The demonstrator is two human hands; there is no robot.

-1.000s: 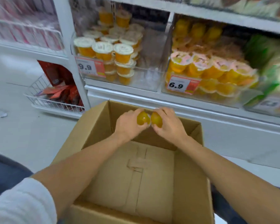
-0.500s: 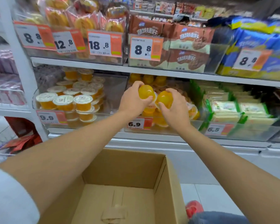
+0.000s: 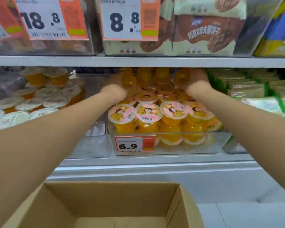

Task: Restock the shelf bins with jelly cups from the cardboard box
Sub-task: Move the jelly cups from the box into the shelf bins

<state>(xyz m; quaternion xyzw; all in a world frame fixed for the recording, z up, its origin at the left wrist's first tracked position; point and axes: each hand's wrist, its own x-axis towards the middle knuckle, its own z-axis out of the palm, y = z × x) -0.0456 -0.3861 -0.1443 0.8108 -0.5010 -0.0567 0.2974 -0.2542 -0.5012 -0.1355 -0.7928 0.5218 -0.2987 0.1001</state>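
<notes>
On your far left, the white-lidded cups (image 3: 44, 99) sit in their own bin, untouched. Your left hand (image 3: 115, 86), which half a second ago hung in front of the shelf, is now deep over the back of the middle bin (image 3: 187, 145), the one tagged 6.9. Through the blur its fingers look curled round the left-hand cup (image 3: 129, 79), dome up. The stacked pink-lidded cups (image 3: 148, 112) fill the front rows, so only the back has room.

Below, the cardboard box (image 3: 112, 198) has dropped to the bottom of your view, and the part of its floor that shows is bare. A second ago nothing else lay in it, so these two are probably the last.

Your right hand (image 3: 197, 83) has gone in alongside, gripping the right-hand cup (image 3: 181, 76) just as blurrily. Neither cup looks set down yet. The green packs (image 3: 253, 89) lie beyond.
</notes>
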